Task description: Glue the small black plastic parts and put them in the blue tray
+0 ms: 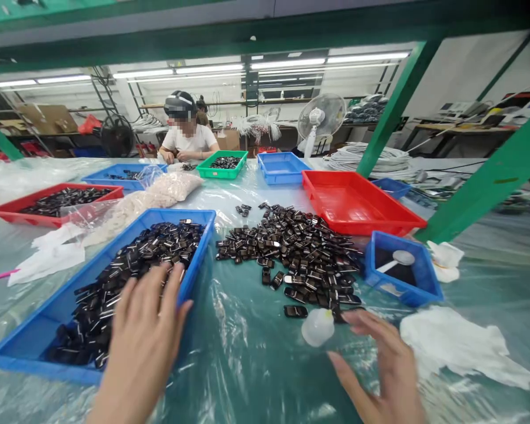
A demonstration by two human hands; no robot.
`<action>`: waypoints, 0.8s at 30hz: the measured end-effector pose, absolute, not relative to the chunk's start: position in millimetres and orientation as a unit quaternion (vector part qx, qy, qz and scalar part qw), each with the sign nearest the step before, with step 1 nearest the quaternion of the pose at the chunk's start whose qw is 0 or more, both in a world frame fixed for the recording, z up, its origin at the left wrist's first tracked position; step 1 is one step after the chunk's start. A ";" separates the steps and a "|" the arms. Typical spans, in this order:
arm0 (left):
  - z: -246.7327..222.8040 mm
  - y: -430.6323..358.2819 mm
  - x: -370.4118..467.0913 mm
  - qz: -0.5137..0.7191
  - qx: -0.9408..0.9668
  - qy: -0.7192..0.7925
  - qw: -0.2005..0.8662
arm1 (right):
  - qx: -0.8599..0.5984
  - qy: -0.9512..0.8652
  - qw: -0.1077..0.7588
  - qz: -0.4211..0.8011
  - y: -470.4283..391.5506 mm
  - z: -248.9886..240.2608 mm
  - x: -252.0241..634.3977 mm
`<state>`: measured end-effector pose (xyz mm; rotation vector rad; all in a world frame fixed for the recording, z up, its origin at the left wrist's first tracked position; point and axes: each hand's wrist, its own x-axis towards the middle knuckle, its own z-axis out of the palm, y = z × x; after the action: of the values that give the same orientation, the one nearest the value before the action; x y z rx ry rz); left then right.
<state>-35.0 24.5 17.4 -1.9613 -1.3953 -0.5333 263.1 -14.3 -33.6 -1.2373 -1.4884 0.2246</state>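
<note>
My left hand point(148, 330) is spread palm down over the near right side of a long blue tray point(30, 347) full of small black plastic pieces point(154, 244). Whether its fingertips touch the pieces I cannot tell. My right hand point(380, 365) is open, thumb and fingers apart, just right of a small translucent white bottle point(318, 327) with a yellowish tip. The bottle looks apart from the fingers. Behind it, a wide heap of similar black pieces point(291, 247) lies on the plastic-covered green table point(238, 365).
A small blue bin point(404, 288) holds dark material and a strainer-like scoop point(400, 259). White cloth point(459, 341) lies at right. A red tray point(353, 206) stands behind the heap. Green posts point(490, 171) rise at right. A person point(188, 138) works across the table beside a green tray point(223, 164).
</note>
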 end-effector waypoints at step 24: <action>9.0 190.4 186.0 -0.239 -0.847 -0.462 0.109 | -0.588 -0.619 0.455 0.253 -6.6 -34.8 260.6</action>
<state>186.0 190.4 9.0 -2.4903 -1.3598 -0.7029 260.6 -6.6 -34.8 -1.4505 -1.5264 0.6237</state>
